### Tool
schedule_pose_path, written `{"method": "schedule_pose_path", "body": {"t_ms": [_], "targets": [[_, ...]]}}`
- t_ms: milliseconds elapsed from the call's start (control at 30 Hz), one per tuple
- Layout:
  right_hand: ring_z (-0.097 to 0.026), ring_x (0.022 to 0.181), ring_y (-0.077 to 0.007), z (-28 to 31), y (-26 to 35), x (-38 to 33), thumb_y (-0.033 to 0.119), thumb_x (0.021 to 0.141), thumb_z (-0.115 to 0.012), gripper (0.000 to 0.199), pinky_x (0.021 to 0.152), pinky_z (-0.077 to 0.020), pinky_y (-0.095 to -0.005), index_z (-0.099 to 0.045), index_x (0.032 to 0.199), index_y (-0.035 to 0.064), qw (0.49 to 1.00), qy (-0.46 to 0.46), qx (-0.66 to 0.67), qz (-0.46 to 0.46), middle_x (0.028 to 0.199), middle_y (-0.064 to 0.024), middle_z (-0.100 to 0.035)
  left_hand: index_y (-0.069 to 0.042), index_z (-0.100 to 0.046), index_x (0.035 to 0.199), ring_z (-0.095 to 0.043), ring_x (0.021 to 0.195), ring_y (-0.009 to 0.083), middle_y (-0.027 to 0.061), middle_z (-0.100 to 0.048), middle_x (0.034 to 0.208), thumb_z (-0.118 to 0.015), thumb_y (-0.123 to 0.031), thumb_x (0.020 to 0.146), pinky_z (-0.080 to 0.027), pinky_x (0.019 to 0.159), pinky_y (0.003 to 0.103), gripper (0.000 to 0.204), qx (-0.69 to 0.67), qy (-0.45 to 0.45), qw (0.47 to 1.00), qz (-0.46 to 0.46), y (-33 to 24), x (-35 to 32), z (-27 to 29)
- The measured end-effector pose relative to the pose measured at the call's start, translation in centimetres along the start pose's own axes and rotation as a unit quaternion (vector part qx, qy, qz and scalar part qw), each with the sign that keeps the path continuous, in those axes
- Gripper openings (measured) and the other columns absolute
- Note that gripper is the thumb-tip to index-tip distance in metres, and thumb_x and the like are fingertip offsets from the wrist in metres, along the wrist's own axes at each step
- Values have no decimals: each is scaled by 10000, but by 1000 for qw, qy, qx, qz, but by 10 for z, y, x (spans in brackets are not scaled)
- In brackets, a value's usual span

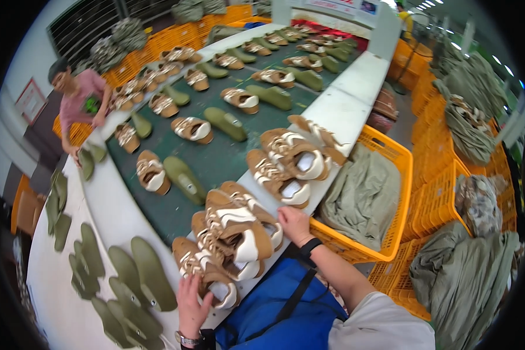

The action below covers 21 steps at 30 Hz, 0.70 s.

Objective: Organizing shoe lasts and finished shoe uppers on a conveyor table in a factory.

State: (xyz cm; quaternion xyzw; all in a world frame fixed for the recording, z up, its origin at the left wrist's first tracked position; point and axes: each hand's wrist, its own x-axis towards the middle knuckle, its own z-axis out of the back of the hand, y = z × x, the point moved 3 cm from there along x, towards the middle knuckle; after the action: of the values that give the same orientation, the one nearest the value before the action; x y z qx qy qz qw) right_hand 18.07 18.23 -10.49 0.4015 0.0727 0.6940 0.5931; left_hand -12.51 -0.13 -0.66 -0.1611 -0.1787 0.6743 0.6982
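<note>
My left hand (pixel 192 306) is at the lower middle, its fingers apart and touching the side of a brown and white lace-up shoe (pixel 207 273). That shoe belongs to a cluster on the white table edge, where another shoe (pixel 239 224) is stacked on top of others. My right hand (pixel 296 225) rests by the white edge, just right of this cluster, with its fingers curled in; whatever they may hold is hidden. Beyond it, a second group of the same shoes (pixel 294 154) sits on the edge. Green shoe lasts (pixel 151 274) stand on the white surface to the left.
Rows of shoes and green lasts (pixel 224 123) lie on the dark green conveyor belt (pixel 131 201). A yellow crate (pixel 403 198) with grey-green cloth (pixel 361 198) stands at my right, and stacked crates (pixel 434 201) are behind it. Across the belt, a person in pink (pixel 84 96) reaches toward lasts.
</note>
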Motion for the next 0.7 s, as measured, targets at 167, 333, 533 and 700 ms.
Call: {"method": "schedule_pose_path", "body": {"t_ms": [167,333,533,700], "targets": [[-612,713,-303,-11,4,2,144,787,-592,83,630,-484,-403,-634,846,104,999,34,8,-3,767,-101,-635,-34,-473,1264,-317,1282,409,207,-416,1337,-654,-101,761,-270,1065,459,539,95,-182,970,133,60,-19,68],[-610,778,-322,-15,-15,-8,109,798,-591,134,698,-479,-406,-643,912,62,999,44,20,4,836,-133,-641,-73,-575,1155,-383,1187,461,218,-456,1286,-733,-352,690,-345,976,507,566,179,-199,941,208,128,-25,78],[-600,723,-321,-18,-21,-10,93,816,-571,93,643,-464,-393,-630,880,63,999,41,13,-2,780,-130,-622,-61,-661,1045,-292,1236,498,160,-258,1456,-654,-441,746,-371,989,497,483,95,-261,911,305,150,-14,38],[-583,628,-254,-18,-15,-7,99,825,-574,94,583,-448,-348,-635,885,62,999,49,18,6,702,-109,-596,-52,-673,1007,-288,1234,503,155,-278,1445,-654,-416,739,-395,966,492,452,106,-282,900,316,140,-15,38]]}}
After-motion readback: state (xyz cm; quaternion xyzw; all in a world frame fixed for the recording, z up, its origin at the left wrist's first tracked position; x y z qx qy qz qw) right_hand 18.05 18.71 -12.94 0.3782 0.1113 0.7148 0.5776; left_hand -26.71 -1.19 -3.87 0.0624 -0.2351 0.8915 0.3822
